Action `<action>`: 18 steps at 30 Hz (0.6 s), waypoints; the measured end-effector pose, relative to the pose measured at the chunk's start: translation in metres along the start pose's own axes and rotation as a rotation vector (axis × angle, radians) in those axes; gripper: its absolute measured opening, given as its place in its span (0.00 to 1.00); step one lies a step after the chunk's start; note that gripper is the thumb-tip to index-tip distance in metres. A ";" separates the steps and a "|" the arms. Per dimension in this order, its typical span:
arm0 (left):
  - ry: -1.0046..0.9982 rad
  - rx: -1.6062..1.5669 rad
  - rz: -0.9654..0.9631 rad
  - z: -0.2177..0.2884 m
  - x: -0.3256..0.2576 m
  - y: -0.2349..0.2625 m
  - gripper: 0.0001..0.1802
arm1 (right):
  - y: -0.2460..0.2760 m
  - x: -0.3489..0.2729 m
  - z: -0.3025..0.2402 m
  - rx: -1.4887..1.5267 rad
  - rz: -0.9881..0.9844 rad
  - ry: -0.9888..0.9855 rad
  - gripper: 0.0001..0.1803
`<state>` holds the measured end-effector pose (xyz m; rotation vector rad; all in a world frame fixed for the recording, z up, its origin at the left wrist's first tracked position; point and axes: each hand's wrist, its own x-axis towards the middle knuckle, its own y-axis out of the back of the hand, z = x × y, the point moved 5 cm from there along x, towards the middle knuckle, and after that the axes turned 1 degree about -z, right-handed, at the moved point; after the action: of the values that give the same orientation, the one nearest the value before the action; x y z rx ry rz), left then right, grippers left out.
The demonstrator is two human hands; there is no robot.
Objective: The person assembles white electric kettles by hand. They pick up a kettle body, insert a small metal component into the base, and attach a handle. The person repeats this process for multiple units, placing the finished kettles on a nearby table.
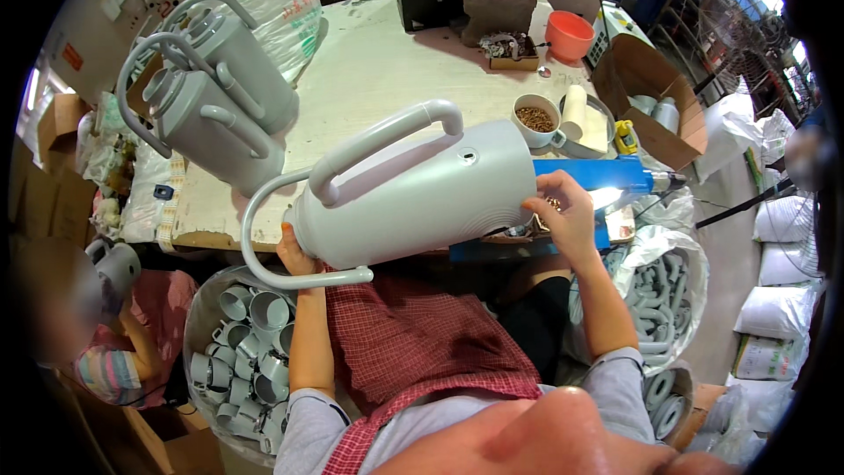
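Note:
A grey plastic thermos jug (422,198) lies tilted on its side at the table's front edge, base to the right. Its side handle (387,145) faces up, and a long curved carrying handle (255,237) loops round the neck. My left hand (296,251) grips the neck end, fingers partly hidden behind the jug. Beside the base is my right hand (567,211), thumb and fingers curled together. Small brass-coloured pieces (552,203) show at its fingers; whether they are held or lie behind cannot be made out.
Two similar grey jugs (211,123) stand at the left. A blue power tool (615,176), a cup of small brass-coloured parts (534,116) and a red bowl (570,35) are on the right. Sacks of grey cups (237,361) and handles (659,299) flank me. Another person (132,334) sits left.

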<state>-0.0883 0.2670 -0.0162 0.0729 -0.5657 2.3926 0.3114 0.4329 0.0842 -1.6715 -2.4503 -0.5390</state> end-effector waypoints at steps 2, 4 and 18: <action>0.047 0.038 -0.023 -0.002 0.004 -0.002 0.29 | 0.000 0.001 -0.001 0.074 -0.006 -0.055 0.10; 0.082 0.072 -0.025 0.004 0.004 -0.003 0.29 | -0.001 0.000 -0.003 0.127 -0.014 -0.094 0.10; 0.110 0.249 -0.080 -0.016 0.013 0.014 0.29 | 0.008 0.012 -0.024 -0.257 -0.143 -0.047 0.16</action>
<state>-0.1059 0.2720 -0.0339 0.0701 -0.2079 2.3607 0.3119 0.4373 0.1115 -1.6174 -2.6440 -0.8760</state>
